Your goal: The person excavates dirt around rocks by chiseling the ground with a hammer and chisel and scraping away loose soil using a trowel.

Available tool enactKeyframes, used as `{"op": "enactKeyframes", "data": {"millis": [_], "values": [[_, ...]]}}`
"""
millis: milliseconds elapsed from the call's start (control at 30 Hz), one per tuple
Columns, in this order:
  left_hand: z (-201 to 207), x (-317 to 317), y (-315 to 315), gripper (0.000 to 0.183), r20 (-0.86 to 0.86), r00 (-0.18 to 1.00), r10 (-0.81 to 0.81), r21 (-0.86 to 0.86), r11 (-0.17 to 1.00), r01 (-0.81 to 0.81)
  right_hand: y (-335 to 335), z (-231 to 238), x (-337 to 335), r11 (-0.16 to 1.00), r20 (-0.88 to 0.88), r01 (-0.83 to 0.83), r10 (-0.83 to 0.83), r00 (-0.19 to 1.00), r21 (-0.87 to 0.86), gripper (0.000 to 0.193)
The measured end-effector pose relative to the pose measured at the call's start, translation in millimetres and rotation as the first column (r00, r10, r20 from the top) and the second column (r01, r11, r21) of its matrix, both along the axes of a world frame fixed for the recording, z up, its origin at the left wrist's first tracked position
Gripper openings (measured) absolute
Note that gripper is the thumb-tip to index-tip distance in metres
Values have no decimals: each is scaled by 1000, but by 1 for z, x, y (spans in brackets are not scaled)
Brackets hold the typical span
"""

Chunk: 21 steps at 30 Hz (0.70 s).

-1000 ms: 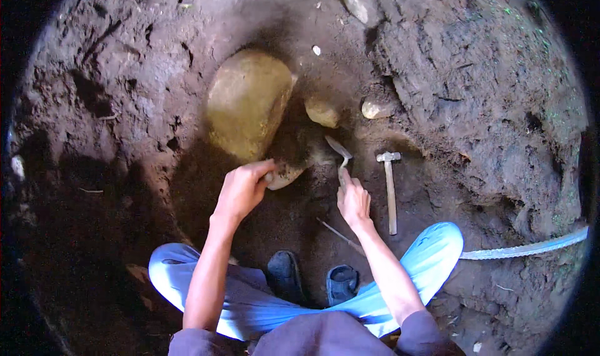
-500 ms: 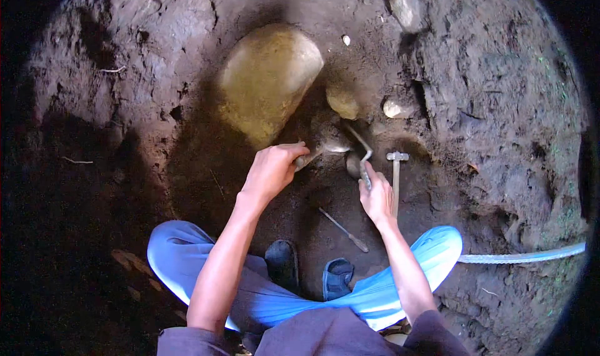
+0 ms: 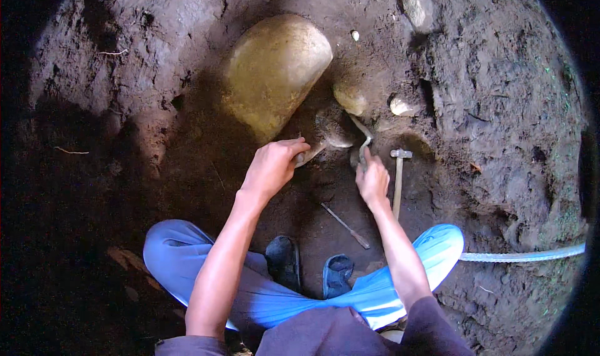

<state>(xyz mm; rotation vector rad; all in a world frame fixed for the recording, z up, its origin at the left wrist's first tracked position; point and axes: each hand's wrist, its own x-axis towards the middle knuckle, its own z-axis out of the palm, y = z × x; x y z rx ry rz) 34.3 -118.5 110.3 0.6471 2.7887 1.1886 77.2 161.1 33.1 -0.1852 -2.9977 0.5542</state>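
Note:
My left hand (image 3: 274, 163) is closed round the handle of a scoop (image 3: 315, 151). Its rounded head lies on the dark soil and seems to have loose earth in it. In my right hand (image 3: 374, 181) is a trowel (image 3: 367, 134) with a bent metal neck. The trowel's tip reaches the soil beside the scoop's head, just below a half-buried yellowish stone (image 3: 351, 98). A much larger smooth stone (image 3: 278, 72) stands out of the ground beyond my left hand.
A hammer (image 3: 399, 181) lies right of my right hand. A thin pointed tool (image 3: 345, 225) rests on the soil before my feet. A smaller stone (image 3: 401, 106) sits at the right, near a rough earth bank (image 3: 494, 106). A pale hose (image 3: 525, 256) runs off beside my right knee.
My right hand and the trowel have shifted slightly, the trowel's neck now turned more upright near the scoop. My left hand keeps the scoop nearly in place. The view has shifted a little.

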Motion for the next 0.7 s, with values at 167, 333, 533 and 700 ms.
{"op": "enactKeyframes", "data": {"millis": [167,333,533,700], "values": [[-3,6,-12,47,60,998,7,20,1000,-8,-14,4,17,985,-19,-159,158,987,-60,44],[1,2,-1,53,27,999,-30,28,999,29,11,-10,-12,999,-82,-34,32,996,-23,36],[-10,5,-16,46,17,1000,-13,35,999,12,-25,23,15,987,116,-128,139,983,-102,52],[0,0,-2,36,-44,999,-25,47,999,27,0,7,-19,998,52,45,-43,998,-49,33]]}}
